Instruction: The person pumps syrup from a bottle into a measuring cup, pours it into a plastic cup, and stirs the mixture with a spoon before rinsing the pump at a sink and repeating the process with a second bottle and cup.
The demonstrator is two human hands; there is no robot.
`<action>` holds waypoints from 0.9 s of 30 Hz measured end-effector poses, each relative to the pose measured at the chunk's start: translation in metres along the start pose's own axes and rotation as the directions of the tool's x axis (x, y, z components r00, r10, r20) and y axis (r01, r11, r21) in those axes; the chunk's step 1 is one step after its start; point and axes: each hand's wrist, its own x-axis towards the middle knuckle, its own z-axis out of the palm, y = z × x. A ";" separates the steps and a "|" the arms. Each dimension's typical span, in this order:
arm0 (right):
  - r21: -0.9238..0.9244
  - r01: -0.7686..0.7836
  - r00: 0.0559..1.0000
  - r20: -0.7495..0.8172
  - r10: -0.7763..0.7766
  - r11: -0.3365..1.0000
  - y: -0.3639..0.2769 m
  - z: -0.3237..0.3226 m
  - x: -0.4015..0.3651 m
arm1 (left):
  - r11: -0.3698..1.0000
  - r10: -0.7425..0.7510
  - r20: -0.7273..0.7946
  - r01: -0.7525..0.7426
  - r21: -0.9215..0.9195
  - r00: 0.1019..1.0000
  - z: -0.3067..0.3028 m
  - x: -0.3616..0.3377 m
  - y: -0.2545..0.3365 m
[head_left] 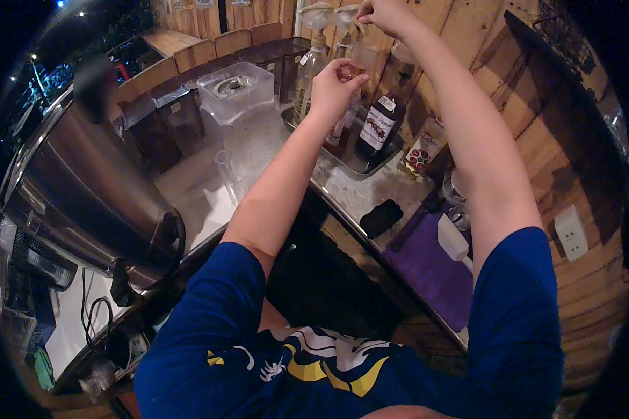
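Head view shows my left hand (334, 87) pinching a clear, amber-bottomed cup (364, 57) beyond the dark, white-labelled bottle (379, 126), apparently for filling, which calls for holding it level; my right hand's (388, 17) grip I cannot tell.

Dim, warm light; strong fisheye bowing, black corners, soft detail.

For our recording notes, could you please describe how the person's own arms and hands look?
The sleeves are short and blue, part of a shirt with a white-and-yellow print. The left hand and right hand are bare, with no gloves visible.
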 end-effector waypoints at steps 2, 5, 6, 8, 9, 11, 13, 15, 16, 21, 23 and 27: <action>-0.009 -0.008 1.000 0.004 0.008 1.000 -0.004 0.001 -0.003 | 1.000 -0.024 0.021 0.024 0.002 0.999 0.000 -0.001 -0.004; 0.007 0.011 1.000 0.014 -0.011 1.000 0.000 0.003 -0.003 | 1.000 -0.027 0.010 0.027 0.014 1.000 -0.001 -0.005 0.004; 0.017 0.022 1.000 0.019 -0.022 1.000 -0.001 0.003 -0.004 | 0.999 -0.033 0.016 0.032 0.023 0.999 -0.001 -0.005 0.004; -0.007 0.073 0.997 -0.007 -0.073 0.997 0.000 0.004 -0.009 | 0.998 -0.044 0.028 0.043 0.039 0.999 -0.001 -0.005 0.004; -0.020 0.099 0.995 -0.019 -0.099 0.995 0.000 0.005 -0.011 | 0.997 -0.051 0.023 0.050 0.054 0.998 -0.002 -0.006 0.006; 0.086 -0.003 1.000 -0.015 0.005 0.996 -0.001 0.008 -0.013 | 0.994 -0.065 0.009 0.064 0.086 0.998 -0.003 -0.008 0.009; 0.109 -0.020 0.999 -0.022 0.023 0.994 0.001 0.012 -0.013 | 0.995 -0.041 -0.013 0.042 0.085 0.999 -0.002 -0.008 0.005; 0.049 0.047 0.998 -0.046 -0.044 0.998 0.003 0.015 -0.013 | 0.997 -0.031 -0.011 0.032 0.077 0.999 -0.002 -0.006 -0.001; 0.035 0.044 0.998 -0.047 -0.042 0.998 0.002 0.015 -0.013 | 0.997 -0.034 0.003 0.034 0.068 0.999 -0.003 -0.005 -0.004; -0.009 0.001 1.000 -0.025 -0.002 1.000 -0.008 0.013 -0.024 | 0.997 -0.031 0.021 0.030 0.071 0.999 -0.005 -0.008 -0.002; 0.009 -0.002 1.000 -0.008 0.002 1.000 -0.007 0.014 -0.025 | 0.997 -0.037 0.026 0.035 0.071 0.999 -0.005 -0.009 -0.005; 0.030 -0.090 0.996 0.023 0.090 0.995 -0.010 0.018 -0.027 | 0.994 -0.048 0.021 0.045 0.100 0.999 -0.006 -0.012 -0.004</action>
